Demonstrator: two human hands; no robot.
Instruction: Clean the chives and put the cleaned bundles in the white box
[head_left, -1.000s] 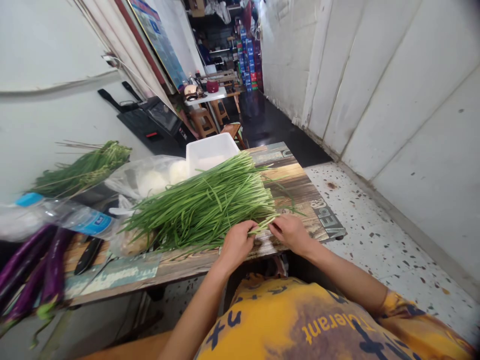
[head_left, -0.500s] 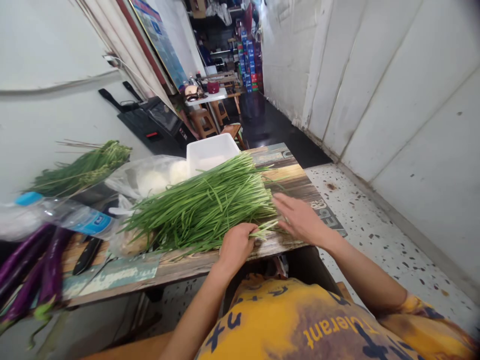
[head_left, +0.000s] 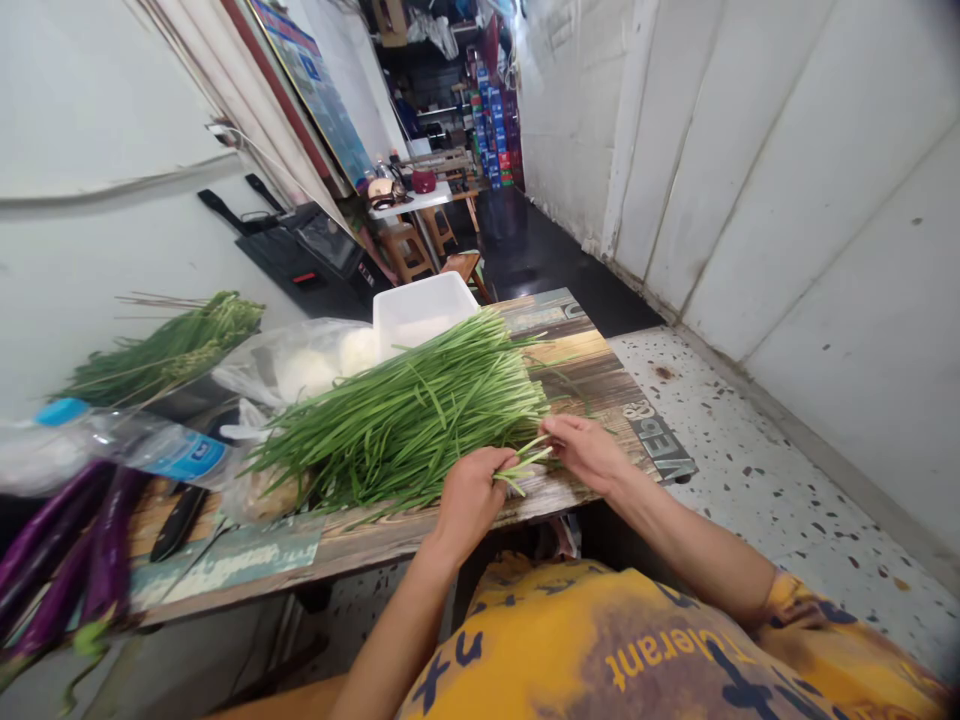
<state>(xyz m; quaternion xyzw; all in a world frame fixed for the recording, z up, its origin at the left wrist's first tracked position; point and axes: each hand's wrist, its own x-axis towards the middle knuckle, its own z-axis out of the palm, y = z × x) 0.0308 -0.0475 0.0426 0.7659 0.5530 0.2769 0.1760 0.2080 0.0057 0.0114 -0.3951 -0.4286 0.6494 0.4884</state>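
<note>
at the left of the worktop (head_left: 240, 545) lay purple eggplants (head_left: 109, 545), then a bottle (head_left: 180, 450) and a knife (head_left: 180, 523), all well apart from both hands. further to the right, the big heap of green stalks (head_left: 405, 400) was spread on the worktop, its pale ends pointing to the right. beside these ends, on the near side, the left hand (head_left: 474, 490) had its fingers clamped on a few loose stalks (head_left: 534, 461), which stuck out like a small fan. next came the right hand (head_left: 589, 452), its thumb and fingers almost together at the tip of one loose stalk; i could not tell if they pinched it.

the step in hand, as i judged it, was cleaning the stalk ends, few by few. the next move called for a light pinch by the right fingers and a firm left hold.

compared with half a second before, the right hand was no longer open and flat, but gathered toward the ends; the loose stalks were more spread, and the left hand had hardly moved.
</note>
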